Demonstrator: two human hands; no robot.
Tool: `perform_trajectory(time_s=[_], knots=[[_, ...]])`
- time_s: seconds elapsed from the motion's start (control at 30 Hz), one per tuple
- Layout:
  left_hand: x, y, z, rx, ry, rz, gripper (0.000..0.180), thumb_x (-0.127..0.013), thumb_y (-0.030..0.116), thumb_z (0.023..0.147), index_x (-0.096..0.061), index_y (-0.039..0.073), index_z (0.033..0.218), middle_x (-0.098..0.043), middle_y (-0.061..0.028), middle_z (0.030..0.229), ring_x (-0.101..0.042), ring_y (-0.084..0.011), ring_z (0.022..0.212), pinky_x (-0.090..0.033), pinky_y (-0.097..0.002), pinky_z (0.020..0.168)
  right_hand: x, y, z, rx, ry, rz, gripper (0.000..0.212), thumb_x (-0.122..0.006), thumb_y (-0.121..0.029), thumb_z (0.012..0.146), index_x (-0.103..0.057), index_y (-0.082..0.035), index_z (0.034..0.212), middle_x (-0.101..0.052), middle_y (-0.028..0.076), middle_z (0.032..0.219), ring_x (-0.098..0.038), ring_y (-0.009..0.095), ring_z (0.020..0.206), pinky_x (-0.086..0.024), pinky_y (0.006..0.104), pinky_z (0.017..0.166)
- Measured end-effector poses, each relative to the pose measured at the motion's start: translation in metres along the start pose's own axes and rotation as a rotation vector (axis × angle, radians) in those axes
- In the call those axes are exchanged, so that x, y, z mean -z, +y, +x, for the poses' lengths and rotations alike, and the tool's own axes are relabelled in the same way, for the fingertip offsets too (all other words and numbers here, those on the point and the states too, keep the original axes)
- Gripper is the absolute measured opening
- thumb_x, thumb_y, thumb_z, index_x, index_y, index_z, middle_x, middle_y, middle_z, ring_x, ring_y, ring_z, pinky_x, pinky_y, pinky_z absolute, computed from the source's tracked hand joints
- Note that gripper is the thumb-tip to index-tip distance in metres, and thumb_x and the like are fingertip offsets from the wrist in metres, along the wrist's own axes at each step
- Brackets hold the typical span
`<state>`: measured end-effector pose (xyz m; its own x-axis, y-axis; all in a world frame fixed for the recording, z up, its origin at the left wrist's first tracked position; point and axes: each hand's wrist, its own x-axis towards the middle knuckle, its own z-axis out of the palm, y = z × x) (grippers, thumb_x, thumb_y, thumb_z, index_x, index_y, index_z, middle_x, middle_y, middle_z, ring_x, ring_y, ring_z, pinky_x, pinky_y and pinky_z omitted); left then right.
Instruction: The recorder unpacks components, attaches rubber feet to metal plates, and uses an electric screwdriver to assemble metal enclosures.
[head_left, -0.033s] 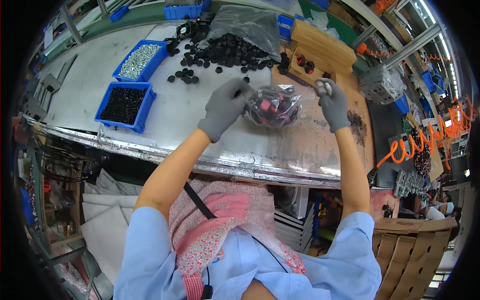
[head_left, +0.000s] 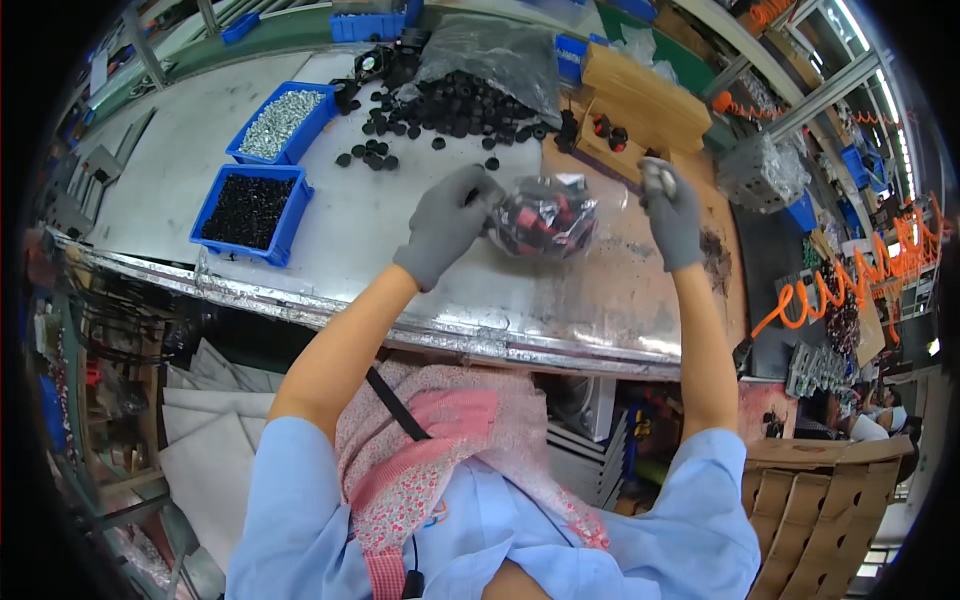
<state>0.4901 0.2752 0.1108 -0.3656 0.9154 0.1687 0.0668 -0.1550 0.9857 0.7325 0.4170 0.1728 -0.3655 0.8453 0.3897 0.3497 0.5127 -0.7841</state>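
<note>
My left hand, in a grey glove, pinches one end of a clear plastic bag with red and black parts inside. The bag is held over the right-hand part of the worktable. My right hand, gloved too, is raised to the right of the bag with its fingers curled together. What those fingers hold, if anything, I cannot make out. Just beyond that hand stands an open cardboard box, with a few red and black parts in it.
Small black caps lie heaped beneath a large clear bag at the back. On the left stand a blue bin of silvery parts and a blue bin of black parts. An orange coiled hose hangs at the right.
My right hand has shifted slightly to the right. The bag has moved a little, while my left hand still grips it.
</note>
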Motion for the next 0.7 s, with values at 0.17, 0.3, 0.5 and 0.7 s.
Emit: perform_trajectory(time_s=[0.17,0.3,0.5,0.7], knots=[[0.0,0.007,-0.017,0.06,-0.062,0.013,0.01,-0.055,0.011,0.092,-0.059,0.002,0.092,-0.061,-0.0046,0.076,-0.061,-0.0103,0.063,-0.051,-0.0236,0.055,0.023,-0.08,-0.045,0.446,0.034,-0.086,0.025,-0.052,-0.021,0.094,-0.063,0.0,0.104,-0.06,0.007,0.092,-0.056,0.013,0.066,-0.045,0.0256,0.061],[-0.007,0.026,-0.019,0.04,-0.08,-0.092,0.013,-0.055,0.014,0.093,-0.058,0.002,0.094,-0.059,-0.0033,0.076,-0.061,-0.0104,0.059,-0.05,-0.0224,0.051,-0.004,-0.121,-0.074,0.059,-0.179,0.295,0.021,-0.055,-0.013,0.091,-0.065,0.002,0.103,-0.058,0.006,0.092,-0.057,0.012,0.067,-0.047,0.026,0.063],[0.007,0.031,-0.017,0.034,-0.046,-0.074,0.016,-0.056,0.018,0.093,-0.058,0.003,0.095,-0.058,-0.0018,0.075,-0.06,-0.0085,0.058,-0.049,-0.022,0.049,-0.022,-0.088,-0.065,0.265,-0.284,0.171,0.024,-0.066,-0.006,0.082,-0.067,-0.001,0.105,-0.059,0.005,0.092,-0.059,0.014,0.082,-0.048,0.026,0.07],[0.012,0.032,-0.021,0.104,0.003,-0.078,0.014,-0.056,0.018,0.093,-0.059,0.004,0.093,-0.057,-0.0006,0.075,-0.057,-0.007,0.056,-0.046,-0.0208,0.048,-0.052,-0.078,-0.04,0.272,-0.405,0.289,0.022,-0.074,-0.008,0.075,-0.071,-0.005,0.097,-0.059,0.005,0.085,-0.057,0.014,0.081,-0.046,0.0259,0.072]])
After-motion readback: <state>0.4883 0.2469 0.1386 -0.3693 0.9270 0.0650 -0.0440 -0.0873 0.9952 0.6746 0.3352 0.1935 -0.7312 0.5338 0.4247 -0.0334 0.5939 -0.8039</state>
